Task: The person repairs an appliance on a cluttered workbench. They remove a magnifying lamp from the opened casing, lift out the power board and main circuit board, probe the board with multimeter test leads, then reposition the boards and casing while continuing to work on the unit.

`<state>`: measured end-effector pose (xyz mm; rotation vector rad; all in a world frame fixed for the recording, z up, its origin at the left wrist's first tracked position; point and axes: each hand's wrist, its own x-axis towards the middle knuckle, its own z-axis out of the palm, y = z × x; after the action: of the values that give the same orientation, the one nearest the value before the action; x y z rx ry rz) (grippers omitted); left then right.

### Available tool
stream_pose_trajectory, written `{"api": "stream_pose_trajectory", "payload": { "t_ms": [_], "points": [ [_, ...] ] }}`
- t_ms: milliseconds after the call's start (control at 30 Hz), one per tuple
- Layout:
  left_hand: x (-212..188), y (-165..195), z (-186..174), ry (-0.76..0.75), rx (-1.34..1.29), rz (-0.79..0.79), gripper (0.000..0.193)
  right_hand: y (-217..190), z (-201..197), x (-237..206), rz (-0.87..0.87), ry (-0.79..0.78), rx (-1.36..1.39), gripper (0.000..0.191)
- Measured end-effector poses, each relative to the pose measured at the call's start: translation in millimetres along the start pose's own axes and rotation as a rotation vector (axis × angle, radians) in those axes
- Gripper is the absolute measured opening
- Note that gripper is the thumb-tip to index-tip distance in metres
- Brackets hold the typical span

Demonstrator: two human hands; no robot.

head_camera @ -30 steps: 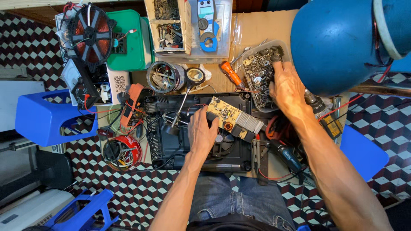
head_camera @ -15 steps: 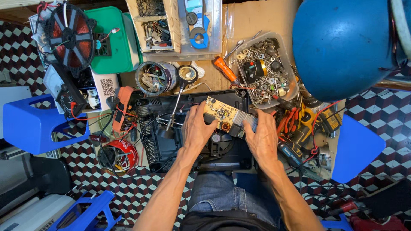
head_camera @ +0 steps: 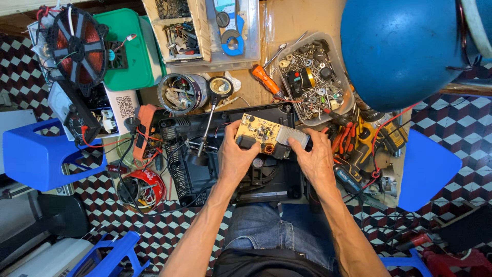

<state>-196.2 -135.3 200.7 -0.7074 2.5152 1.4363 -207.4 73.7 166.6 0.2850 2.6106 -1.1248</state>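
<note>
Since the earlier frame, both my hands had settled onto the circuit board (head_camera: 264, 134). It lay over the open black appliance casing (head_camera: 266, 179), long axis running left-right. My left hand (head_camera: 237, 156) gripped its left end, my right hand (head_camera: 316, 159) its finned right end. Yellow board, silver heatsink, copper coil.

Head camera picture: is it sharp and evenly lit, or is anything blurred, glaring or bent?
Head view: light is even and soft, shadows faint; both hands, left hand and right hand, and the yellow circuit board they hold are sharp; a pale sheen sits on the blue round object; the checkered floor lines bow slightly toward the edges, a wide-lens effect.
</note>
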Motion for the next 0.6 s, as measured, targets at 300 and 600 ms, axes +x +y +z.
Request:
{"api": "stream_pose_trajectory", "payload": {
  "t_ms": [300, 600],
  "points": [
    [1.4, -7.1, 0.4, -0.154, -0.436, -0.218, 0.073, -9.4, -23.4, 8.4, 0.337, -0.118, 0.866, 0.048],
    [38.6, 5.1, -13.1, -0.282, -0.494, -0.29, 0.063, -19.9, -29.2, 28.6, 0.3, -0.272, 1.208, 0.041]
  ]
}}
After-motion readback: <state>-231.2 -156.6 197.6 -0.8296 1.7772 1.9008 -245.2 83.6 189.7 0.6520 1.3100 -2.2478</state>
